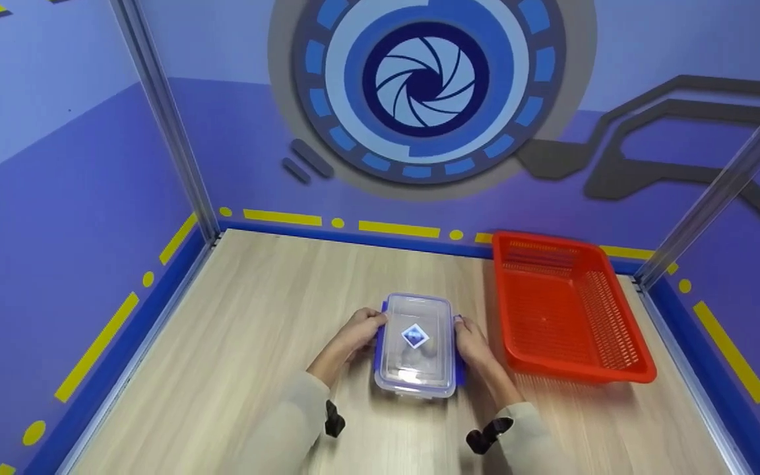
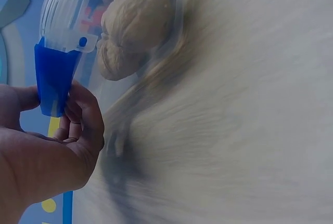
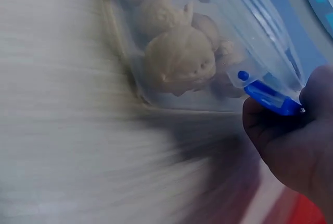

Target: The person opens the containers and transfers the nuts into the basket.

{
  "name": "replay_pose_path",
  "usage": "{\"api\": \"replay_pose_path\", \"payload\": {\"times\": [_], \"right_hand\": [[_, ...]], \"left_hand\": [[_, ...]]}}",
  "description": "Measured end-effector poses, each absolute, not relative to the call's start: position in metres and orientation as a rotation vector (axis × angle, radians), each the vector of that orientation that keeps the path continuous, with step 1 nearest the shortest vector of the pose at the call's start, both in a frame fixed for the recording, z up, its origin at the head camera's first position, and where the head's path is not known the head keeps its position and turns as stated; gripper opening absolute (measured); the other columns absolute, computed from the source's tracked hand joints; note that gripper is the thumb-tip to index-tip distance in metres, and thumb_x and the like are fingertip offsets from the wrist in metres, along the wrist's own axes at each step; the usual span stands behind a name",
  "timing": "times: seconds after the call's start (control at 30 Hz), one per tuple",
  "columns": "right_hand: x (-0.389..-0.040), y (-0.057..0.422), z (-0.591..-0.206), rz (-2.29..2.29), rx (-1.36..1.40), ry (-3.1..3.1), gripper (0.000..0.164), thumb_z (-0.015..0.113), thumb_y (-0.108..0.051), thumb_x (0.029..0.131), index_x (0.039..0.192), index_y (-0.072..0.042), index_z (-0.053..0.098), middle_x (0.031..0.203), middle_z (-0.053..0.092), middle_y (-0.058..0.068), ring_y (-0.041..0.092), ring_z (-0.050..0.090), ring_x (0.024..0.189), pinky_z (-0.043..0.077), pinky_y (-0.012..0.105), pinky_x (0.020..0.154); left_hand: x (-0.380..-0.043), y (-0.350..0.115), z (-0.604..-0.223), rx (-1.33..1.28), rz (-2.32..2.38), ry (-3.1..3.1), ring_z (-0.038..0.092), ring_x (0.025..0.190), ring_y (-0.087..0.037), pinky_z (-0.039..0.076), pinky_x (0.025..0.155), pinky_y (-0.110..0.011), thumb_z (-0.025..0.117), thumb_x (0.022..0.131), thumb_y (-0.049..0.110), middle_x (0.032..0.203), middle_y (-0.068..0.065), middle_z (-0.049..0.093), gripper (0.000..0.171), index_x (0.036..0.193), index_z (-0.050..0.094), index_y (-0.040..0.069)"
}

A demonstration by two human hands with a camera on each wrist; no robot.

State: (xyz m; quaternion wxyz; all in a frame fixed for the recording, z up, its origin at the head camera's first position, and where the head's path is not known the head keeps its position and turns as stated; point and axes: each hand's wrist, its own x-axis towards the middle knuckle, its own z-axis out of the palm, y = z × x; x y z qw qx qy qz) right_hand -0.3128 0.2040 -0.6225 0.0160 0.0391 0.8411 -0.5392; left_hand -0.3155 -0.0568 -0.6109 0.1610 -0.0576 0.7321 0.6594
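Observation:
A clear plastic food container [image 1: 414,310] with blue side latches stands on the table in the head view, a blue-and-white diamond label on its lid. My left hand [image 1: 357,331] is at its left side, pinching the raised blue latch [image 2: 53,76] between thumb and fingers. On the opposite side, my right hand [image 1: 475,344] pinches the other blue latch [image 3: 274,99] between thumb and index finger. Through the clear walls, several walnuts [image 3: 179,60] show in the right wrist view. More walnuts [image 2: 140,20] appear in the left wrist view, with something reddish behind them.
A red plastic basket [image 1: 541,330] with perforated sides stands right of the container, close to my right hand. The light wooden table [image 1: 221,343] is bounded by blue-purple panels [image 1: 235,145] at the back and sides, with metal posts [image 1: 169,125] in the corners.

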Motion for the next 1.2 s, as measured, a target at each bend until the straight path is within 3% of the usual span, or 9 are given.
{"api": "replay_pose_path", "payload": {"times": [0.27, 0.5, 0.63, 0.7, 0.83, 1.0, 1.1, 1.2], "right_hand": [[-0.316, 0.207, -0.621, -1.84, 0.155, 2.485, 0.049, 0.032, -0.019, 0.116, 0.139, 0.019, 0.053, 0.128, 0.063, 0.034, 0.042, 0.058, 0.121, 0.042, 0.056, 0.113], [-0.315, 0.211, -0.621, -1.703, 0.129, 2.617, 0.051, 0.037, -0.024, 0.116, 0.135, 0.02, 0.054, 0.135, 0.058, 0.037, 0.049, 0.054, 0.13, 0.039, 0.057, 0.116], [-0.311, 0.218, -0.621, -1.689, 0.128, 2.668, 0.039, 0.043, -0.021, 0.113, 0.115, 0.014, 0.06, 0.107, 0.064, 0.029, 0.039, 0.064, 0.097, 0.055, 0.046, 0.085], [-0.309, 0.221, -0.621, -1.724, 0.145, 2.638, 0.03, 0.046, -0.019, 0.112, 0.108, 0.008, 0.057, 0.095, 0.062, 0.023, 0.031, 0.061, 0.079, 0.054, 0.039, 0.065], [-0.305, 0.225, -0.621, -1.815, 0.207, 2.496, 0.023, 0.05, -0.021, 0.113, 0.114, 0.002, 0.053, 0.094, 0.061, 0.02, 0.027, 0.06, 0.069, 0.052, 0.036, 0.052], [-0.305, 0.22, -0.619, -1.86, 0.162, 2.464, 0.034, 0.051, -0.02, 0.113, 0.127, 0.011, 0.053, 0.109, 0.066, 0.026, 0.029, 0.07, 0.088, 0.063, 0.041, 0.072], [-0.305, 0.215, -0.616, -1.869, 0.133, 2.473, 0.041, 0.053, -0.023, 0.113, 0.131, 0.014, 0.053, 0.118, 0.065, 0.028, 0.032, 0.069, 0.102, 0.062, 0.046, 0.089], [-0.303, 0.209, -0.614, -1.852, 0.134, 2.473, 0.05, 0.058, -0.031, 0.111, 0.134, 0.013, 0.054, 0.124, 0.063, 0.028, 0.035, 0.065, 0.11, 0.057, 0.051, 0.098]], "left_hand": [[-0.316, -0.056, -0.61, -0.139, 1.899, 2.136, 0.063, 0.076, -0.015, 0.054, 0.063, -0.029, 0.058, 0.108, 0.03, 0.096, -0.007, 0.064, 0.033, 0.121, 0.06, -0.001], [-0.314, -0.059, -0.61, -0.156, 1.868, 2.159, 0.063, 0.076, -0.017, 0.055, 0.066, -0.033, 0.058, 0.108, 0.032, 0.095, -0.007, 0.065, 0.035, 0.122, 0.06, 0.0], [-0.314, -0.058, -0.61, -0.132, 1.877, 2.133, 0.066, 0.079, -0.019, 0.058, 0.067, -0.034, 0.057, 0.109, 0.032, 0.099, -0.01, 0.067, 0.035, 0.123, 0.059, 0.0], [-0.314, -0.057, -0.609, -0.122, 1.878, 2.125, 0.068, 0.081, -0.02, 0.059, 0.068, -0.034, 0.057, 0.109, 0.032, 0.101, -0.011, 0.067, 0.035, 0.123, 0.059, 0.0], [-0.315, -0.053, -0.608, -0.115, 1.868, 2.152, 0.068, 0.082, -0.02, 0.058, 0.065, -0.034, 0.058, 0.108, 0.032, 0.102, -0.01, 0.067, 0.036, 0.125, 0.059, 0.001], [-0.314, -0.053, -0.61, -0.14, 1.889, 2.156, 0.065, 0.077, -0.017, 0.056, 0.062, -0.032, 0.059, 0.108, 0.033, 0.099, -0.009, 0.065, 0.033, 0.123, 0.059, 0.003], [-0.314, -0.054, -0.612, -0.13, 1.919, 2.146, 0.062, 0.072, -0.014, 0.054, 0.061, -0.031, 0.06, 0.108, 0.032, 0.097, -0.008, 0.063, 0.03, 0.12, 0.059, 0.004], [-0.314, -0.055, -0.614, -0.129, 1.94, 2.134, 0.059, 0.069, -0.012, 0.053, 0.06, -0.031, 0.061, 0.108, 0.032, 0.093, -0.005, 0.062, 0.029, 0.119, 0.059, 0.004]]}}
